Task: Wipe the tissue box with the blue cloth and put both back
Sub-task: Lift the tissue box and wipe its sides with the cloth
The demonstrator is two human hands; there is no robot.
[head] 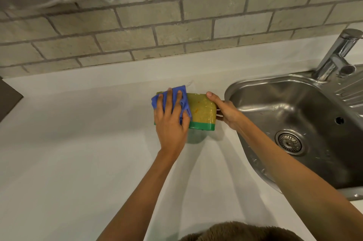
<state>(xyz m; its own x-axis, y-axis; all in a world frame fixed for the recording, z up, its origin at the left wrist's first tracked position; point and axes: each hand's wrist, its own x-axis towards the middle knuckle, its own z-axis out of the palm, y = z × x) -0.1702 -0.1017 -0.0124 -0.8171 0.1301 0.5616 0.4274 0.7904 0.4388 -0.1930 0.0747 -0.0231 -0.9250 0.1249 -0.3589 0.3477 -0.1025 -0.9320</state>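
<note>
A yellow tissue box (202, 110) with a green lower band rests on the white counter (78, 142), just left of the sink. My left hand (170, 121) lies flat on the box's left half and presses the blue cloth (183, 99) against its top. The cloth bunches under my fingers and hides that end of the box. My right hand (224, 110) grips the box's right end, thumb on the top edge, fingers round the side.
A steel sink (294, 111) with a drain sits right of the box, and a chrome tap (337, 54) stands at its back. A grey brick wall (176, 15) runs behind the counter. A dark object (7, 99) lies at the left edge.
</note>
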